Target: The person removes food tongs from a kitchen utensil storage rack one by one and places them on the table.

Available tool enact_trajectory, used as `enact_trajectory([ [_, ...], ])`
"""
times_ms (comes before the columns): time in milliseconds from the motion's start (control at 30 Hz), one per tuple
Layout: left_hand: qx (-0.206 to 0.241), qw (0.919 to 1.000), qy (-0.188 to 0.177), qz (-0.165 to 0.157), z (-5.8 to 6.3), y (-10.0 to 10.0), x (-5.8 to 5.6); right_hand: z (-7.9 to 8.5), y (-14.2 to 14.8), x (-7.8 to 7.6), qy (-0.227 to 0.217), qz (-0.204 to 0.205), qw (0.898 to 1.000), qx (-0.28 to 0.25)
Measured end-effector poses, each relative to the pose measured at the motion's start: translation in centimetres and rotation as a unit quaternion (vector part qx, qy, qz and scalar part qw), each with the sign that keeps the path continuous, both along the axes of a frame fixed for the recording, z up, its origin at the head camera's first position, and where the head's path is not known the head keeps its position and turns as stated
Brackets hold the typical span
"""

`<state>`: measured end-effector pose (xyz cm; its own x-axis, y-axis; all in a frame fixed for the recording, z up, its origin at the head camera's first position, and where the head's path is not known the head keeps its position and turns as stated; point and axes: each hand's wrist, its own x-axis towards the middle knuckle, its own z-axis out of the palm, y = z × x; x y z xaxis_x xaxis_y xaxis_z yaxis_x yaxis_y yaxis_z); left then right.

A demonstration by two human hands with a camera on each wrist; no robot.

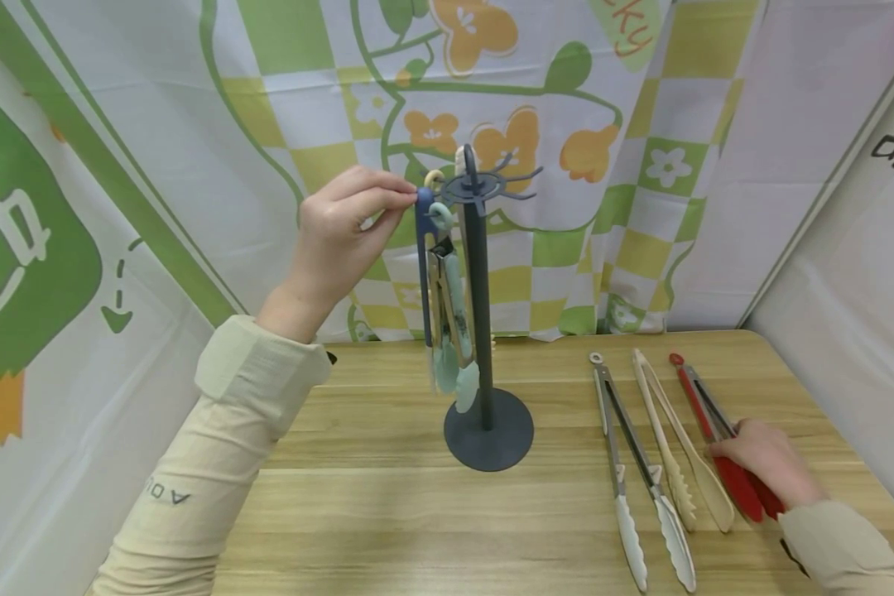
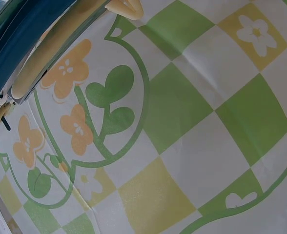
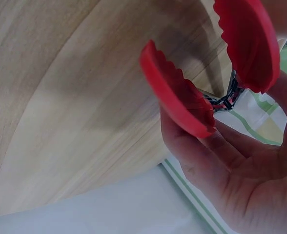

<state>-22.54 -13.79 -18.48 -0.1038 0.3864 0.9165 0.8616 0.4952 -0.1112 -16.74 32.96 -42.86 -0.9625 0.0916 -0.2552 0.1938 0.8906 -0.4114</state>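
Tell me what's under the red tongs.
Wood-grain tabletop shows around the red tongs and, in the right wrist view, between their two heads; whatever lies directly beneath them is covered.

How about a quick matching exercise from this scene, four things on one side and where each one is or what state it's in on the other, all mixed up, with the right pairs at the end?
Things:
1. blue utensil
2. red tongs
3. cream tongs
4. dark stand

Places and states:
A. lying between the white-tipped tongs and the red ones
B. standing upright on the table
C. pinched at its top end by the left hand
D. held in the right hand

Right pairs: 1-C, 2-D, 3-A, 4-B.
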Motion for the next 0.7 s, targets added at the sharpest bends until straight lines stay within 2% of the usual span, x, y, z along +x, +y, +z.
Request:
enact_trajectory([
  [467,0.007,0.9999,-0.004,-0.008,-0.03,0.0,-0.01,-0.2,-0.23,-0.28,-0.011,-0.01,1.0,-0.001],
  [700,0.008,0.9999,-0.003,-0.009,-0.03,0.03,-0.03,-0.37,-0.35,-0.31,0.005,-0.005,1.0,-0.001],
])
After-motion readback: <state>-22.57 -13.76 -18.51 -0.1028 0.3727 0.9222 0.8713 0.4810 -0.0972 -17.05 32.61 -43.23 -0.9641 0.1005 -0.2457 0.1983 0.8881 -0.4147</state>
